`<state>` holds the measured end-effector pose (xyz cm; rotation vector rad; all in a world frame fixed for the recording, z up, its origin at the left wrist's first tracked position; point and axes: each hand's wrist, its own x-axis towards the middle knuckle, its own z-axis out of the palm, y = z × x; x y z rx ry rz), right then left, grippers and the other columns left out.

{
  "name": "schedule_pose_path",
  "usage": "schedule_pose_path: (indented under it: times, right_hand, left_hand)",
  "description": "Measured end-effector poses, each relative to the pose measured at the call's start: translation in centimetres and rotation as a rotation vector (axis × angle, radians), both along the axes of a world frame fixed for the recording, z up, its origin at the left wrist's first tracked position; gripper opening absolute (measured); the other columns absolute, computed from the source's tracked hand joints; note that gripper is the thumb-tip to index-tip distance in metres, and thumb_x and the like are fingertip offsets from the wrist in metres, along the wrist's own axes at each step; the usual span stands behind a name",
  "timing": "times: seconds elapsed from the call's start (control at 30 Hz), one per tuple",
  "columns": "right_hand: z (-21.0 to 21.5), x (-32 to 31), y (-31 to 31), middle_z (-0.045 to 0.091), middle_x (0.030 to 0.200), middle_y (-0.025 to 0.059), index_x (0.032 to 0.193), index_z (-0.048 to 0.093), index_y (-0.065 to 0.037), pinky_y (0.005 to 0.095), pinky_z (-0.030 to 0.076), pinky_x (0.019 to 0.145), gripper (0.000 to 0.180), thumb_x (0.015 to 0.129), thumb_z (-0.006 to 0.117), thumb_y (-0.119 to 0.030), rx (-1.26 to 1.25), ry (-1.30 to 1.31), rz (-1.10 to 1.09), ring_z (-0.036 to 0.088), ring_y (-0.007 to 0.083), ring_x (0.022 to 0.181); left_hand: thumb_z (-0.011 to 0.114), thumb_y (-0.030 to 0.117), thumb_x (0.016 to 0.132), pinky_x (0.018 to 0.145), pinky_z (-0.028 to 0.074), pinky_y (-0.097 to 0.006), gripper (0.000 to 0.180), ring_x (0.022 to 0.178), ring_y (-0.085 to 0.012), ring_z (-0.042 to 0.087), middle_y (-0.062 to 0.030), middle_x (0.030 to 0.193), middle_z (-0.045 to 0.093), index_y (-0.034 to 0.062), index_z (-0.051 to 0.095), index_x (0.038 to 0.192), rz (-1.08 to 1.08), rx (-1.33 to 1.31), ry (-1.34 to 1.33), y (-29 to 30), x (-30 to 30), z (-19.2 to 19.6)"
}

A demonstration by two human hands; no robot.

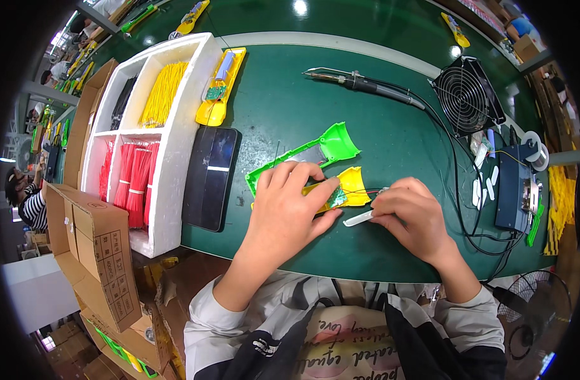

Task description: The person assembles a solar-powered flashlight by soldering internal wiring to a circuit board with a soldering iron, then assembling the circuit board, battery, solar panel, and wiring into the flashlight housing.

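Note:
My left hand (280,209) is closed over a yellow plastic casing half (354,183), its fingers hiding most of it. Inside the casing a small green circuit board (338,199) shows by the thumb and forefinger. Thin red and dark wires (369,191) run from it toward the fingers of my right hand (413,218). That hand pinches a slim white plastic strip (358,219), angled toward the casing just below its right end. Just beyond my left hand lies a light-green casing half (339,144), apart from the yellow one.
At left stands a white foam box (171,190) of sorted red, yellow and black wires. A dark phone (211,180) and a yellow casing with a battery (221,85) lie beside it. A soldering iron (366,85), black fan (468,98), blue-grey station (514,187), solder spool (535,152) and loose white strips (486,187) occupy the right.

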<state>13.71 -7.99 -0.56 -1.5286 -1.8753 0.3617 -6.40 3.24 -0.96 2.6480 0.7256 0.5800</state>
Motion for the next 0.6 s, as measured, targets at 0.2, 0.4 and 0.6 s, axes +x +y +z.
schedule_pose_path:
  times: [0.2,0.4,0.6]
  right_hand:
    - [0.0,-0.5,1.2,0.062,0.085,0.0011,0.080,0.065,-0.007,0.0338,0.044,0.072,0.016,0.066,0.074,-0.006,-0.055,0.045,0.055,0.057,0.0221,0.081]
    - [-1.5,-1.8,1.9,0.062,0.092,0.0034,0.083,0.066,-0.008,0.0339,0.044,0.069,0.019,0.066,0.074,-0.006,0.082,-0.028,0.083,0.059,0.0214,0.081]
    - [-2.0,-2.1,1.5,0.063,0.095,0.0051,0.085,0.065,-0.007,0.0332,0.045,0.066,0.021,0.066,0.073,-0.006,0.101,-0.119,0.088,0.061,0.0213,0.083]
  left_hand:
    - [0.078,0.014,0.064,0.078,0.045,-0.037,0.033,0.091,-0.0232,0.058,-0.0021,0.094,0.060,0.0097,0.067,0.095,-0.069,-0.020,-0.175,0.4,-0.6,-1.4]
    - [0.077,0.012,0.064,0.075,0.048,-0.035,0.029,0.088,-0.0236,0.061,-0.0036,0.093,0.063,0.0081,0.068,0.091,-0.065,-0.015,-0.278,0.2,-0.9,-2.4]
    - [0.077,0.015,0.064,0.079,0.046,-0.037,0.031,0.095,-0.0236,0.058,-0.0030,0.101,0.061,0.0087,0.066,0.093,-0.089,-0.009,-0.235,0.3,-1.2,-2.2]
